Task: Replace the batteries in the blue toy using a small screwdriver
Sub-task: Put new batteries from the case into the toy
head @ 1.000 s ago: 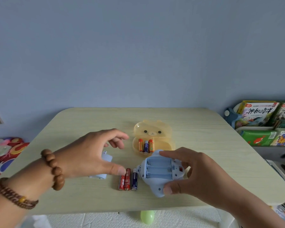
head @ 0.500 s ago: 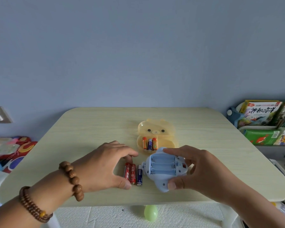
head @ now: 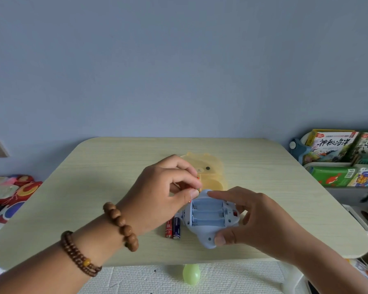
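The left hand (head: 166,192) pinches its fingertips narrowly at the near rim of the yellow bear-shaped case (head: 212,172) — what it pinches is too hidden to tell. Below it, 2 loose batteries (head: 173,228) lie on the table (head: 115,166), just beside the blue toy (head: 208,221). The right hand (head: 261,219) clasps the toy, thumb on its near end, fingers on the far edge — its 3-slot battery bay faces up, empty. Open tabletop lies far left and right.
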A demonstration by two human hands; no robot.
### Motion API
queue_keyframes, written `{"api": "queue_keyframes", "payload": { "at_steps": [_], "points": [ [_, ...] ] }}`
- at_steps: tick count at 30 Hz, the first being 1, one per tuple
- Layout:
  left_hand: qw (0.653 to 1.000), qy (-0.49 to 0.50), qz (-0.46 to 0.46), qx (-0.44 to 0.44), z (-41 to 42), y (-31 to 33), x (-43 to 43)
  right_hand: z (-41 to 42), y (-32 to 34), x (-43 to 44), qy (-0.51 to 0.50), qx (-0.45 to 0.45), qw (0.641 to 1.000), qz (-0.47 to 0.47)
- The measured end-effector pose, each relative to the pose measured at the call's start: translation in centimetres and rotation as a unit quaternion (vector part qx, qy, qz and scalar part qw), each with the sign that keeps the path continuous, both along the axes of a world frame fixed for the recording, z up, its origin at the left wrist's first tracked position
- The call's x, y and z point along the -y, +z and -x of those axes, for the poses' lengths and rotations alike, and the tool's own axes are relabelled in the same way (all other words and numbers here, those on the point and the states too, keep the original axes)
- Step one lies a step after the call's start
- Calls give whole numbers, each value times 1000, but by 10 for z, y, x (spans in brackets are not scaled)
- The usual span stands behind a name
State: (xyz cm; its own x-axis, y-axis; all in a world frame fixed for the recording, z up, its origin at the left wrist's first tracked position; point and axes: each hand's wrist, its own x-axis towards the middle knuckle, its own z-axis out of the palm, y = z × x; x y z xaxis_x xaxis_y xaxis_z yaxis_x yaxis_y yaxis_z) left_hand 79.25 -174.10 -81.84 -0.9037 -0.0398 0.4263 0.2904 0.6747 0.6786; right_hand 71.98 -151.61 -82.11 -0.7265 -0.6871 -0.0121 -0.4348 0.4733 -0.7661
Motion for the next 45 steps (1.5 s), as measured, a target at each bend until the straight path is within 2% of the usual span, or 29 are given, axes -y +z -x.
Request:
{"api": "queue_keyframes", "payload": {
  "at_steps": [3, 10, 24, 36, 39, 45],
  "points": [
    [999, -2, 18, -29, 6, 0, -9, 0, 0, 1, 9, -4, 1000, 4],
    [999, -15, -4, -49, 6, -6, -17, 2, -3, 2, 17, 11, 999, 24],
    [978, -58, 171, -100, 15, -10, -16, 6, -7, 4, 31, -12, 999, 38],
    [952, -88, 268, -121, 20, -15, -16, 1, 3, 4, 8, -18, 1000, 22],
    [957, -94, 255, -100, 22, -16, -16, -1, 7, 4, 5, -22, 999, 24],
    [984, -50, 166, -47, 22, -14, -14, -4, 8, 3, -1, -2, 1000, 11]
  ]
}}
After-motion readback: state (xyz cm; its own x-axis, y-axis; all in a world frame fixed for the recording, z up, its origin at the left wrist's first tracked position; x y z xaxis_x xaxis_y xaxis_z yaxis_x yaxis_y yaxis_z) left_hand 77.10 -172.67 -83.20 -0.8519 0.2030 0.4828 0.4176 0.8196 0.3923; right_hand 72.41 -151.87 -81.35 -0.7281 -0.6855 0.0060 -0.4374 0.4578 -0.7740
